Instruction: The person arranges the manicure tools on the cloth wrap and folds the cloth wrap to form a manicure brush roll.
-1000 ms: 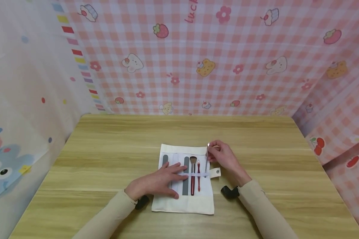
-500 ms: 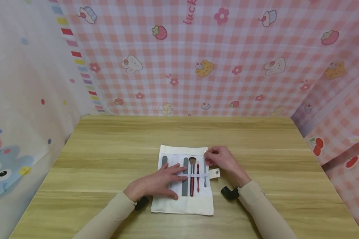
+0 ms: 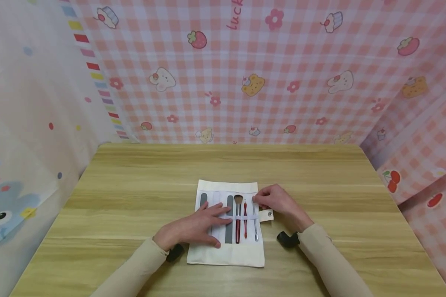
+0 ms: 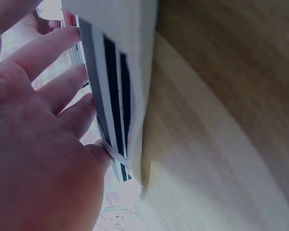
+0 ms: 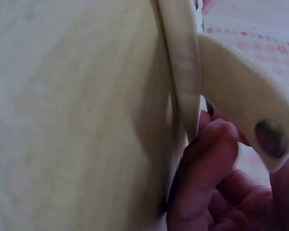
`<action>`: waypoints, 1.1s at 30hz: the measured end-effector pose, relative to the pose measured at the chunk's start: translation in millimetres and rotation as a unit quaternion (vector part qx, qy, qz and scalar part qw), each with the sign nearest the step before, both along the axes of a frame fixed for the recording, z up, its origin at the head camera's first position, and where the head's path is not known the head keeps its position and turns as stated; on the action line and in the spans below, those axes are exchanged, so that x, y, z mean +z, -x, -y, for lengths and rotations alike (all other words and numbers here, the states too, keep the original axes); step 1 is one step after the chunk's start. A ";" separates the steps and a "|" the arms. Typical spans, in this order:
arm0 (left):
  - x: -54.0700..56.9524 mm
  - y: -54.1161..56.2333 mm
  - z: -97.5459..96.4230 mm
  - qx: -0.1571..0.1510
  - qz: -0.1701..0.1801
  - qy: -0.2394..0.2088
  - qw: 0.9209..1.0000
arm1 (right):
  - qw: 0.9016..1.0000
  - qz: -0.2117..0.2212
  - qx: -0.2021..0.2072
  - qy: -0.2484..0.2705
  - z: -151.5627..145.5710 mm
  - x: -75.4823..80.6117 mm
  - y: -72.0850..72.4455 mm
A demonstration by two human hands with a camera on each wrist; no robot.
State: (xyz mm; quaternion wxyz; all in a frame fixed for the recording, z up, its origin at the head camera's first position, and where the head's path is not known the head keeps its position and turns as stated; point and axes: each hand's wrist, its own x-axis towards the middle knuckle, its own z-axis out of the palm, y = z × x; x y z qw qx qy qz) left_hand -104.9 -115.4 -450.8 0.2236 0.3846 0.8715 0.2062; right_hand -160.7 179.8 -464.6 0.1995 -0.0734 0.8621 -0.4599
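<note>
A cream fabric tool pouch (image 3: 230,256) lies unrolled on the table. My left hand (image 3: 191,229) rests across its left part with fingers spread, over grey nail files (image 3: 228,236); the left wrist view shows those fingers (image 4: 67,41) straight along the pouch. At the pouch's right edge my right hand (image 3: 278,203) pinches the top end of a thin metal cuticle pusher (image 3: 256,229). The pusher runs under the white elastic band (image 3: 241,217), its flat tip below it. Left of it sit a red-handled cuticle tool (image 3: 245,225) and a red-handled makeup brush (image 3: 238,231).
A closure strap (image 3: 266,215) with a metal snap (image 5: 271,138) sticks out from the pouch's right side, close by my right hand. The wooden table (image 3: 152,173) reaches back to a pink checked cloth (image 3: 223,82). Black wrist cameras (image 3: 288,239) sit under both wrists.
My right hand has drawn down and slightly toward me, sliding the cuticle pusher further under the elastic band so its lower tip now reaches lower. The left hand has stayed in place.
</note>
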 end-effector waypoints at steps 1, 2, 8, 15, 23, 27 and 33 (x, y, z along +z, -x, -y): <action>-0.2 -0.2 0.0 0.000 0.000 0.000 1.000 | 1.000 -0.001 0.002 -0.004 -0.2 -0.1 -0.4; -0.3 -0.3 0.0 -0.001 0.000 -0.003 1.000 | 1.000 -0.002 0.004 -0.007 -0.4 -0.3 -0.8; 0.5 -1.1 -1.0 0.004 0.007 -0.003 1.000 | 1.000 -0.004 0.011 -0.019 -0.7 0.5 -1.9; 0.6 -0.6 -0.3 0.004 0.005 -0.001 1.000 | 1.000 -0.020 0.014 -0.006 -7.1 6.0 -6.7; 1.0 -2.6 -1.2 0.005 -0.006 0.013 1.000 | 0.999 0.023 0.004 0.049 -20.6 13.2 -23.0; 2.3 -4.8 -0.8 -0.005 -0.035 0.014 0.999 | 0.999 0.017 0.011 0.026 -24.5 15.9 -31.6; 7.4 -3.3 6.8 -0.015 -0.078 -0.013 0.997 | 0.999 0.009 0.037 0.005 -27.6 15.9 -42.1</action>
